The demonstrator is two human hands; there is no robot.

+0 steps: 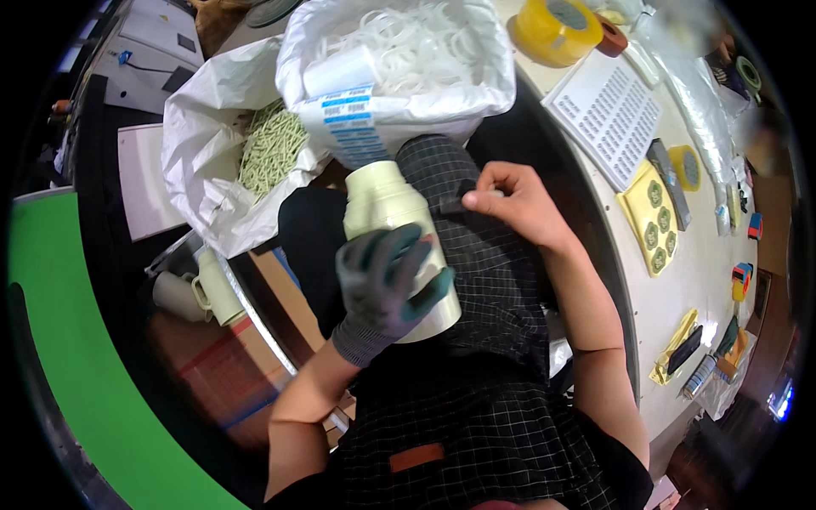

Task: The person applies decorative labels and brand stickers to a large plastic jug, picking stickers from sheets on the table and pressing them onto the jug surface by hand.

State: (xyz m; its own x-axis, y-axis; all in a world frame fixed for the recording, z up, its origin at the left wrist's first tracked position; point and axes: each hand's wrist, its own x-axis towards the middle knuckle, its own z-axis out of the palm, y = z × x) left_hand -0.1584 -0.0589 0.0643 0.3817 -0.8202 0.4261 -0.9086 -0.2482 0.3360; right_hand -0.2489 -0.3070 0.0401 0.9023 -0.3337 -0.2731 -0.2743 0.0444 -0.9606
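Note:
A pale cream vacuum flask (387,200) lies along my lap, its narrow end pointing away from me. My left hand (387,276), in a grey-green knitted work glove, is wrapped around its body. To the right of the flask, my bare right hand (514,200) is closed in a pinch, thumb against forefinger, over my checked apron (493,272). A small dark flat piece (455,201) shows at its fingertips; its kind is too unclear to name. The right hand is apart from the flask.
Ahead stands a white-lined bin (497,93) of clear plastic rings. Left of it, a white bag (200,144) holds pale green strips. Cream jugs (217,285) sit in a box at lower left. The right-hand table (629,280) bears yellow tape (557,34), a sticker sheet (603,115) and yellow labels (653,221).

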